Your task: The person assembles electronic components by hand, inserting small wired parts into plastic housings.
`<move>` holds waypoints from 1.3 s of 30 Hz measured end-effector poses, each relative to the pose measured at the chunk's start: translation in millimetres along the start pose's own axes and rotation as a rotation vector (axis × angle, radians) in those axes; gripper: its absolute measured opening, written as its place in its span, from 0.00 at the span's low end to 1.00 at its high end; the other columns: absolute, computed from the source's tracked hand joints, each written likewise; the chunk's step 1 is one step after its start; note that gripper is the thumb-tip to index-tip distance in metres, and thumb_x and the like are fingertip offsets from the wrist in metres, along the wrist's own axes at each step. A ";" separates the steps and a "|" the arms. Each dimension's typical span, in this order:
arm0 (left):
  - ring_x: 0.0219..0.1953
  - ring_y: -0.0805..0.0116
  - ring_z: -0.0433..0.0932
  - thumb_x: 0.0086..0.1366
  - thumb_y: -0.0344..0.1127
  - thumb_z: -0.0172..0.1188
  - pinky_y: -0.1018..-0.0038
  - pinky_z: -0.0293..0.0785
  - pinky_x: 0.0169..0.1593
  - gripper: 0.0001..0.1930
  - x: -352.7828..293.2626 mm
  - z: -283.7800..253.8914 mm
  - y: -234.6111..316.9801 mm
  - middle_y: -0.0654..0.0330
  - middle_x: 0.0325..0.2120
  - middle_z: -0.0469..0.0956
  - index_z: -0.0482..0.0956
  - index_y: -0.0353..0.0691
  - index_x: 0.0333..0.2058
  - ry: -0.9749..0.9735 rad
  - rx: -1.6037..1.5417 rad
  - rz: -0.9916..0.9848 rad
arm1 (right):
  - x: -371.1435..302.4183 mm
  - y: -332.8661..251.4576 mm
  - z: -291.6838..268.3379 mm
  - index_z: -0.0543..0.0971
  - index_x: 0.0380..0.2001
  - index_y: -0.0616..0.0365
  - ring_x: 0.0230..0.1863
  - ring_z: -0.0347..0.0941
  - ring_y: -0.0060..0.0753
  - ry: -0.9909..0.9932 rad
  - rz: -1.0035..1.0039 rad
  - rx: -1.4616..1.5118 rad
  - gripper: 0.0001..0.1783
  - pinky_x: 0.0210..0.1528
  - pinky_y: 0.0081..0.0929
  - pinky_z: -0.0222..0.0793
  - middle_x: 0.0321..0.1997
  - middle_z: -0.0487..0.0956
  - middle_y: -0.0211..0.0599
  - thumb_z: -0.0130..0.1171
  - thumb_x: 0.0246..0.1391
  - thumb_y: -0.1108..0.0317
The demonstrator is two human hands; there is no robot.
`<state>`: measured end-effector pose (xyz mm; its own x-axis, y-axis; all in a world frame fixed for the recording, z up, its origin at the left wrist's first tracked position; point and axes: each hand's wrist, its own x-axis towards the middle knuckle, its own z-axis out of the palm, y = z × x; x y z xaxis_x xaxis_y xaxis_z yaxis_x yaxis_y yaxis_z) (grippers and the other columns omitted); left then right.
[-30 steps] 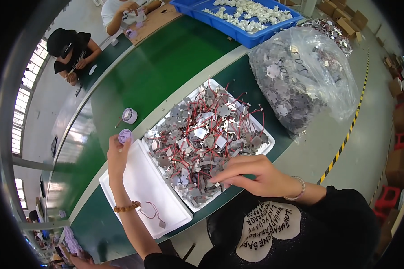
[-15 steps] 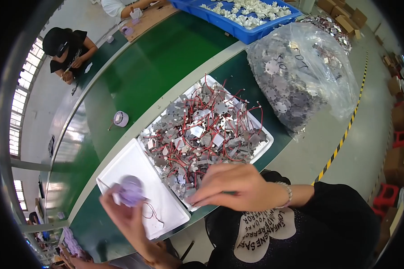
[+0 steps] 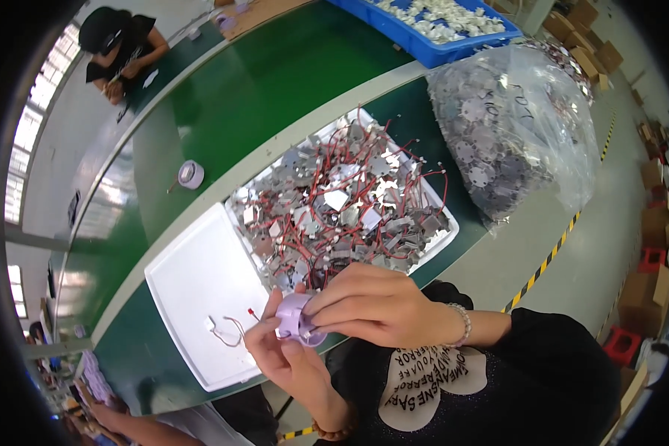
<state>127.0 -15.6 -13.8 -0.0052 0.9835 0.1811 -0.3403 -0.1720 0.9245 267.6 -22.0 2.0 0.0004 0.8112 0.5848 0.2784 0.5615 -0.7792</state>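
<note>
My left hand (image 3: 297, 368) grips a small round lilac plastic housing (image 3: 293, 312) by its side, above the near edge of the white tray. Close against it, my right hand (image 3: 383, 308) has its fingers pinched together at the housing's right side. Whatever those fingertips hold, if anything, is hidden. Thin wires lead toward a white connector (image 3: 209, 324) and a red connector (image 3: 251, 312) beside my left hand. Beyond my hands, a heap of grey metal plates with red wires (image 3: 342, 201) fills a white foam tray (image 3: 440, 249).
An open white tray (image 3: 193, 275) lies left of the heap. Another lilac housing (image 3: 191, 175) stands on the green conveyor belt (image 3: 253, 97). A clear bag of metal plates (image 3: 498, 141) and a blue bin (image 3: 453, 50) are at the right. Across the belt a person (image 3: 119, 56) works.
My left hand has brought the lilac housing rightward to my right hand. The right fingers have left the tray's near edge and are now at the housing. The view has shifted slightly.
</note>
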 end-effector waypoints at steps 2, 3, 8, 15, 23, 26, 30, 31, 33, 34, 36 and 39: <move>0.49 0.45 0.67 0.60 0.34 0.51 0.61 0.64 0.51 0.13 3.9 -1.5 4.0 0.40 0.49 0.62 0.60 0.32 0.38 -0.011 0.089 0.003 | 2.8 -0.1 1.1 0.77 0.27 0.60 0.33 0.72 0.33 0.006 0.003 0.005 0.09 0.34 0.26 0.67 0.34 0.77 0.34 0.62 0.36 0.76; 0.50 0.44 0.65 0.62 0.32 0.47 0.60 0.63 0.52 0.11 2.5 -4.7 6.8 0.40 0.51 0.59 0.60 0.31 0.39 -0.036 0.174 0.003 | 4.7 0.3 2.4 0.77 0.27 0.60 0.33 0.72 0.34 0.006 -0.005 0.017 0.09 0.35 0.26 0.67 0.34 0.77 0.35 0.62 0.36 0.76; 0.50 0.50 0.67 0.62 0.28 0.44 0.63 0.63 0.52 0.06 9.7 1.5 9.7 0.39 0.46 0.66 0.64 0.31 0.35 -0.021 0.141 -0.080 | 5.3 0.4 -4.5 0.78 0.26 0.61 0.32 0.72 0.33 0.028 0.091 -0.094 0.10 0.32 0.24 0.66 0.34 0.77 0.37 0.62 0.33 0.79; 0.47 0.57 0.69 0.61 0.25 0.46 0.71 0.64 0.49 0.04 10.0 -1.7 7.7 0.38 0.43 0.69 0.65 0.31 0.34 0.053 0.005 -0.052 | -3.7 5.7 4.4 0.78 0.27 0.62 0.27 0.70 0.28 0.110 0.095 -0.094 0.13 0.28 0.20 0.65 0.29 0.74 0.37 0.62 0.31 0.82; 0.47 0.61 0.71 0.58 0.21 0.49 0.76 0.65 0.49 0.04 8.2 0.6 5.7 0.38 0.41 0.71 0.66 0.29 0.33 -0.042 -0.113 0.032 | -5.6 3.4 -2.6 0.80 0.27 0.58 0.25 0.67 0.26 0.081 0.116 -0.111 0.14 0.26 0.20 0.62 0.27 0.71 0.33 0.63 0.30 0.80; 0.45 0.63 0.72 0.58 0.21 0.49 0.77 0.66 0.48 0.04 6.5 0.7 5.7 0.38 0.40 0.71 0.66 0.28 0.33 -0.018 -0.110 -0.040 | -5.8 3.1 -7.1 0.80 0.27 0.56 0.27 0.67 0.27 0.026 -0.131 -0.304 0.15 0.27 0.20 0.62 0.28 0.71 0.29 0.64 0.27 0.77; 0.45 0.55 0.71 0.60 0.26 0.49 0.68 0.66 0.48 0.05 6.7 -3.0 7.1 0.40 0.41 0.71 0.65 0.30 0.33 -0.102 -0.121 -0.162 | -10.4 7.8 -6.4 0.80 0.26 0.55 0.29 0.66 0.28 0.059 -0.278 -0.370 0.19 0.28 0.20 0.62 0.29 0.70 0.27 0.64 0.21 0.78; 0.46 0.45 0.70 0.62 0.30 0.47 0.59 0.64 0.51 0.07 6.8 -3.0 8.5 0.42 0.42 0.71 0.64 0.31 0.33 -0.167 -0.095 -0.233 | -11.4 9.3 -6.6 0.80 0.26 0.55 0.29 0.66 0.28 0.057 -0.277 -0.370 0.19 0.28 0.20 0.62 0.29 0.70 0.27 0.64 0.21 0.78; 0.46 0.45 0.70 0.61 0.30 0.48 0.59 0.65 0.50 0.07 8.2 -1.3 8.6 0.41 0.40 0.72 0.64 0.31 0.32 -0.177 -0.117 -0.249 | -13.5 12.1 -6.8 0.79 0.26 0.55 0.30 0.66 0.28 0.063 -0.331 -0.369 0.20 0.28 0.20 0.63 0.29 0.70 0.27 0.63 0.19 0.78; 0.45 0.47 0.71 0.61 0.30 0.48 0.60 0.65 0.50 0.07 8.0 0.2 8.2 0.41 0.39 0.72 0.64 0.30 0.32 -0.147 -0.084 -0.233 | -14.3 12.0 -7.4 0.79 0.26 0.55 0.30 0.66 0.28 0.062 -0.329 -0.369 0.20 0.28 0.20 0.63 0.29 0.70 0.27 0.63 0.19 0.78; 0.45 0.48 0.71 0.61 0.29 0.48 0.61 0.65 0.50 0.07 6.8 2.7 6.9 0.40 0.38 0.72 0.65 0.30 0.32 -0.117 -0.050 -0.220 | -16.0 10.8 -8.5 0.79 0.26 0.56 0.30 0.66 0.29 0.048 -0.323 -0.412 0.20 0.28 0.20 0.63 0.30 0.70 0.26 0.63 0.19 0.78; 0.44 0.65 0.73 0.57 0.19 0.50 0.77 0.67 0.47 0.06 5.9 5.0 4.1 0.40 0.40 0.72 0.68 0.28 0.35 -0.131 -0.149 -0.163 | -17.0 11.2 -11.6 0.79 0.26 0.55 0.31 0.66 0.29 0.035 -0.255 -0.382 0.18 0.28 0.21 0.62 0.30 0.71 0.27 0.62 0.22 0.79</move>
<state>130.3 -10.7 -7.3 0.1799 0.9801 0.0844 -0.4617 0.0084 0.8870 281.9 -31.5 -14.1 -0.0838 0.6454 0.7592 0.6079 0.6368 -0.4743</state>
